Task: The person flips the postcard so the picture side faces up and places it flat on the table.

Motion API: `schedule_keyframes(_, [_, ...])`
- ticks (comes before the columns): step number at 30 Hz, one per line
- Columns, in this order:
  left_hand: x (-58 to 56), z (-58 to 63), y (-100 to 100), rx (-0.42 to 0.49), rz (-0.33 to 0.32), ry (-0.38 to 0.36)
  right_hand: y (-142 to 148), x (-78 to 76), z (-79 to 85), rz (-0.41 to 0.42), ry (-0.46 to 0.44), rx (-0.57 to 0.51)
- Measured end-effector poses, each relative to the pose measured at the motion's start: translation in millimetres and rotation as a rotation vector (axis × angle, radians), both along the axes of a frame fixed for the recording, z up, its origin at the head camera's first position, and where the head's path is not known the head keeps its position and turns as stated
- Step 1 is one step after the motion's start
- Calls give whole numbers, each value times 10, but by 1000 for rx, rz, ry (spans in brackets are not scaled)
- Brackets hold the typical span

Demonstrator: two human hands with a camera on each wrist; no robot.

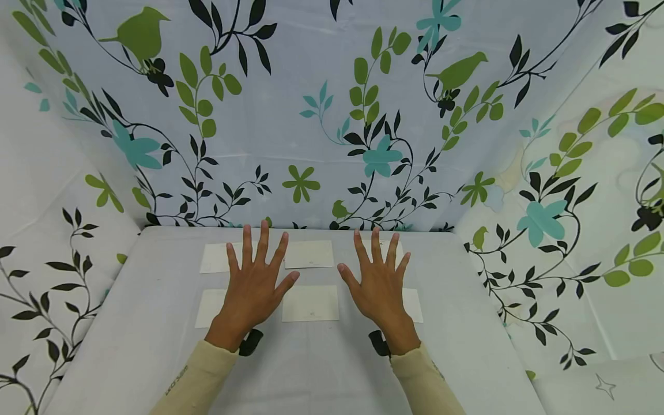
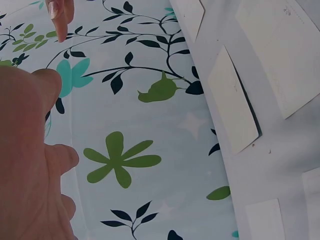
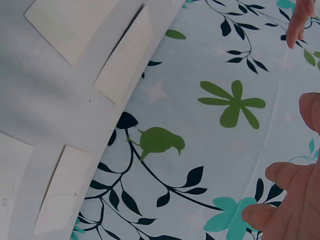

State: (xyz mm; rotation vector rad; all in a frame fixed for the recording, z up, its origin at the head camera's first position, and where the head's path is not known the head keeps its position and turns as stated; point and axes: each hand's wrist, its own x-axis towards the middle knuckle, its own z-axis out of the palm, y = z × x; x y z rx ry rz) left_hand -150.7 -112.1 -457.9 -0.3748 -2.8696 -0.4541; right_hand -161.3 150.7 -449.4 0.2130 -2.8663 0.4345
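Sleeves (image 1: pixel 199 377), tan, two. Left grip (image 1: pixel 252 291) and right grip (image 1: pixel 381 288): spread apart, holding nothing. Cards (image 1: pixel 310 304), pale: two rows on counter (image 1: pixel 306 374), beneath and between grips, apparently spaced to avoid overlap.

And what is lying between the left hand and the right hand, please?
In the head view, the far middle card and the near middle card lie between the left hand and the right hand, with a strip of white tabletop separating the cards.
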Motion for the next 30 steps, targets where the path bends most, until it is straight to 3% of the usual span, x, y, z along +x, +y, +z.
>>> schedule_keyframes(11, [20, -1, 69, 47, -18, 40, 64, 16, -5, -11, 4, -13])
schedule_keyframes(22, [-3, -37, 165, 94, -16, 6, 204, 29, -118, -43, 35, -113])
schedule_keyframes(30, [-3, -84, 257, 133, -30, 38, 310, 54, -150, -81, -6, -180])
